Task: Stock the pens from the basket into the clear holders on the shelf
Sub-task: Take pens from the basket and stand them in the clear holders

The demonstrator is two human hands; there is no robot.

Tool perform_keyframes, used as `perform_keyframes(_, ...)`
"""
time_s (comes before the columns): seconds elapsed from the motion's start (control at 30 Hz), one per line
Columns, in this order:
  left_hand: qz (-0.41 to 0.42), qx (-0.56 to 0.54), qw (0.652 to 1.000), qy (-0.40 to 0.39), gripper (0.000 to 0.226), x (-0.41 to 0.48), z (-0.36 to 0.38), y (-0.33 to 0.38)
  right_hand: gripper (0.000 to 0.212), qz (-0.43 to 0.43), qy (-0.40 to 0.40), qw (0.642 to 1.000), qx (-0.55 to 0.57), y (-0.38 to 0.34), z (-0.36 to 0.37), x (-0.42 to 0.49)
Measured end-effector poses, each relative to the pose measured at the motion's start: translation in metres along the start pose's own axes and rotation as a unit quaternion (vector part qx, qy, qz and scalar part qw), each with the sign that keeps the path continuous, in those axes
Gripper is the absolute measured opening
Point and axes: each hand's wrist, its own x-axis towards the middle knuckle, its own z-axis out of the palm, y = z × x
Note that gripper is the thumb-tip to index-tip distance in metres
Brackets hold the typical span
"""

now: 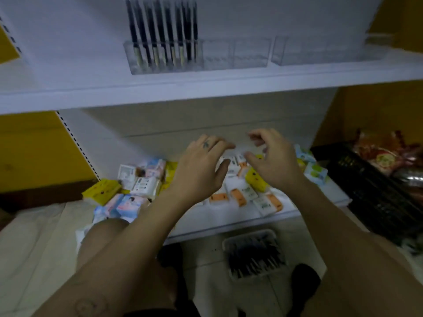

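Note:
A white basket full of black pens sits on the floor below the shelves. On the upper white shelf stands a clear holder with several black pens upright in its left part; its right compartments hold nothing. A second clear holder stands to the right. My left hand and my right hand hover side by side in front of the lower shelf, fingers loosely curled, holding nothing.
The lower shelf carries several small packets in white, yellow, orange and blue. A black crate with wrapped goods stands at the right. My knee and shoes are near the basket. The walls are yellow.

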Motion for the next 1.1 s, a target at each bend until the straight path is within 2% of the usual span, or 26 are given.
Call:
perform_keyframes(0.13, -0.103, -0.056, 0.982, -0.149, 0.031, -0.034, 0.05, 0.005, 0.045, 0.087, -0.142, 0.986, -0.013, 0.043, 0.033, -0.04)
perform_keyframes(0.3, -0.232, -0.078, 0.912, -0.33, 0.044, -0.079, 0.117, 0.0, 0.053, 0.214, -0.311, 0.926, -0.017, 0.101, 0.08, -0.083)
perform_keyframes(0.37, -0.271, -0.073, 0.872, -0.4, 0.048, -0.1, 0.143, -0.004, 0.042, 0.242, -0.35, 0.905, -0.016, 0.122, 0.094, -0.1)
perform_keyframes(0.43, -0.285, -0.064, 0.835, -0.465, 0.047, -0.121, 0.164, -0.005, 0.012, 0.259, -0.379, 0.887, -0.04, 0.146, 0.109, -0.117)
perform_keyframes(0.47, -0.289, -0.064, 0.824, -0.483, 0.044, -0.131, 0.174, -0.005, 0.018, 0.271, -0.396, 0.876, -0.043, 0.159, 0.119, -0.125)
perform_keyframes(0.5, -0.295, -0.068, 0.814, -0.496, 0.044, -0.14, 0.183, -0.003, 0.021, 0.281, -0.415, 0.864, -0.041, 0.171, 0.127, -0.134)
perform_keyframes(0.57, -0.303, -0.076, 0.797, -0.517, 0.049, -0.158, 0.203, 0.002, 0.01, 0.3, -0.439, 0.846, -0.035, 0.186, 0.142, -0.148)
perform_keyframes(0.63, -0.321, -0.082, 0.776, -0.538, 0.054, -0.172, 0.223, 0.006, 0.035, 0.317, -0.465, 0.825, -0.043, 0.199, 0.157, -0.162)
perform_keyframes(0.73, -0.326, -0.12, 0.754, -0.558, 0.047, -0.189, 0.251, 0.015, 0.038, 0.359, -0.478, 0.8, -0.049, 0.217, 0.177, -0.179)
perform_keyframes(0.8, -0.328, -0.151, 0.748, -0.557, 0.04, -0.196, 0.267, 0.025, 0.039, 0.376, -0.473, 0.796, -0.042, 0.227, 0.188, -0.188)
perform_keyframes(0.93, -0.344, -0.169, 0.731, -0.565, 0.037, -0.207, 0.302, 0.037, 0.018, 0.376, -0.465, 0.8, -0.045, 0.245, 0.203, -0.196)
perform_keyframes(1.0, -0.341, -0.167, 0.724, -0.576, 0.037, -0.209, 0.318, 0.039, 0.014, 0.378, -0.452, 0.806, -0.05, 0.254, 0.208, -0.197)
perform_keyframes(1.03, -0.34, -0.165, 0.722, -0.58, 0.037, -0.209, 0.324, 0.04, 0.013, 0.381, -0.446, 0.809, -0.049, 0.26, 0.21, -0.198)
perform_keyframes(1.1, -0.338, -0.158, 0.718, -0.587, 0.041, -0.21, 0.336, 0.041, 0.025, 0.376, -0.442, 0.812, -0.057, 0.269, 0.214, -0.202)
